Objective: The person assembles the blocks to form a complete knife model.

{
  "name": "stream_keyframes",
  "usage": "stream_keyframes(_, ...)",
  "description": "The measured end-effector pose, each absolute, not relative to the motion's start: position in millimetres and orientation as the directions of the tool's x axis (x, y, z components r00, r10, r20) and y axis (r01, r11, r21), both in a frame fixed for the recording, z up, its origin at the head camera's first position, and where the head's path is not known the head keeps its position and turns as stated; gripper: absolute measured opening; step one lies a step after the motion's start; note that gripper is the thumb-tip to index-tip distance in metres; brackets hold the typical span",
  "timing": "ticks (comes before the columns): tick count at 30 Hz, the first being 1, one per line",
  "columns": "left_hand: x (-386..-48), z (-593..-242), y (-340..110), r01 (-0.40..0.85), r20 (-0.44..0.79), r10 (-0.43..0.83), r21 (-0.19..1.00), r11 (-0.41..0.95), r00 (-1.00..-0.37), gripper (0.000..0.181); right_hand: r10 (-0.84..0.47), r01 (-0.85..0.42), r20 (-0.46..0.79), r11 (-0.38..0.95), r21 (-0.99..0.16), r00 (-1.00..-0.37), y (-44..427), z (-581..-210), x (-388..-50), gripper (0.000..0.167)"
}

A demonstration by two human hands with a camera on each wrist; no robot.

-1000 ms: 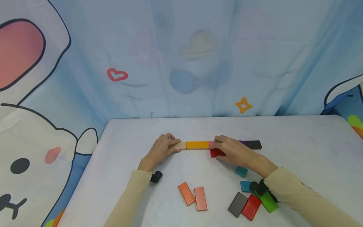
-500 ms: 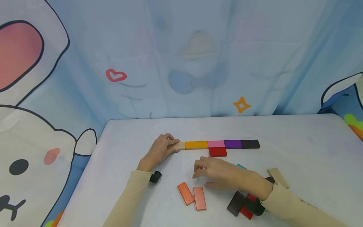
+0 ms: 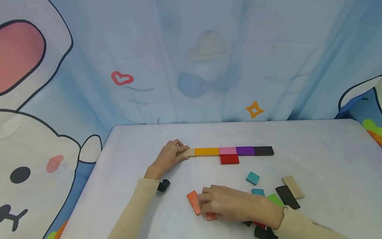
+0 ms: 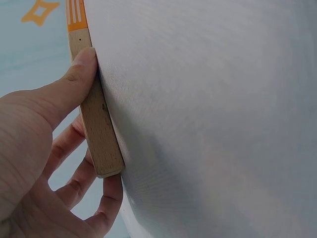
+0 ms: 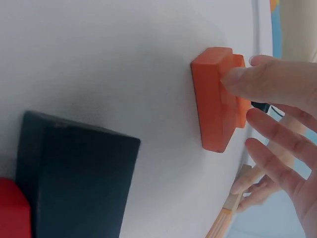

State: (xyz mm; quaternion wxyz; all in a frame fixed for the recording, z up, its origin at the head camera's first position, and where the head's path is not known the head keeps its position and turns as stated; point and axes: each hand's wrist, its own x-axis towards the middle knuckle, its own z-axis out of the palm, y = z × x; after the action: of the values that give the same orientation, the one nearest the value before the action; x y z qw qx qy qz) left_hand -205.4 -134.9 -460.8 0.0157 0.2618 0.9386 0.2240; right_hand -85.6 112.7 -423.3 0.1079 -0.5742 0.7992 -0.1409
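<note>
My left hand (image 3: 168,157) grips a plain wooden block (image 4: 103,134) at the left end of a row, thumb in front and fingers behind. Along that row lie yellow (image 3: 207,152), pink (image 3: 227,151), purple (image 3: 245,151) and black (image 3: 264,151) blocks. A red block (image 3: 229,159) sits in front of the pink one. My right hand (image 3: 226,202) is over a salmon-orange block (image 3: 211,216), partly hiding it. In the right wrist view its thumb overlaps this block and the other fingers are spread; contact is unclear. An orange block (image 3: 194,201) lies just to its left.
On the right are loose teal (image 3: 253,178), blue (image 3: 258,192), green (image 3: 275,200), black (image 3: 287,197) and beige (image 3: 293,187) blocks. A dark grey block (image 5: 81,178) and a red one (image 5: 12,210) lie near my right wrist. A curtain (image 3: 209,66) hangs behind the table.
My right hand has left the red block in front of the row and come toward me and left, down to the salmon-orange block. My left hand stays on the wooden block.
</note>
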Motion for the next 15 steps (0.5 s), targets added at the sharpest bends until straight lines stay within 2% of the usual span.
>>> stream_keyframes(5,-205.2,-459.9,-134.6,0.479,0.086,0.494,0.432,0.764,-0.865,0.042,-0.949,-0.888,-0.031,0.305,-0.344,-0.313,114.2,-424.4,-84.2,0.023)
stream_keyframes(15,-205.6,-461.0,-133.8,0.468,0.077,0.485,0.428,0.773,-0.871,0.042,-0.927,-0.871,-0.094,0.373,-0.321,-0.362,115.4,-425.6,-84.9,0.026)
